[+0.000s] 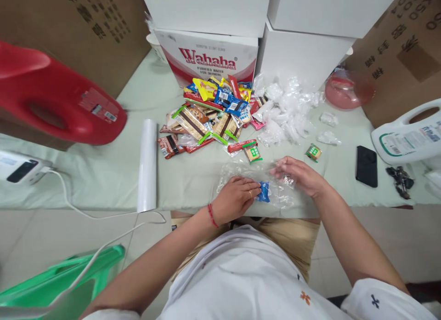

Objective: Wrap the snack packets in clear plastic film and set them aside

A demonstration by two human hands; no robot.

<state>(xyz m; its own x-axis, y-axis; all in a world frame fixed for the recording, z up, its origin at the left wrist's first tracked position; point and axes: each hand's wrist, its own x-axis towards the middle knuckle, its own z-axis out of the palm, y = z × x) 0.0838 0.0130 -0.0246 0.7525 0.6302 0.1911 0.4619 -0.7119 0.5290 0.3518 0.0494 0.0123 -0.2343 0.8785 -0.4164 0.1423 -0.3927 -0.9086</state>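
A clear plastic bag (230,169) lies flat at the table's front edge, with a small blue snack packet (264,191) on or inside it; I cannot tell which. My left hand (238,196) lies on the bag with its fingers stretched out, the fingertips touching the blue packet's left side. At the bag's right side, my right hand (299,174) is closed, its fingers pinching the plastic. Just beyond the bag are a green-wrapped biscuit (253,153) and a red snack packet (241,145). Another green-wrapped biscuit (313,152) sits beyond my right hand.
A pile of snack packets (210,113) and crumpled clear bags (287,111) lies before a Wahaha box (210,58). Left are a white roll (147,166) and red jug (62,99); right, a black phone (366,166), keys (400,182) and white bottle (408,134).
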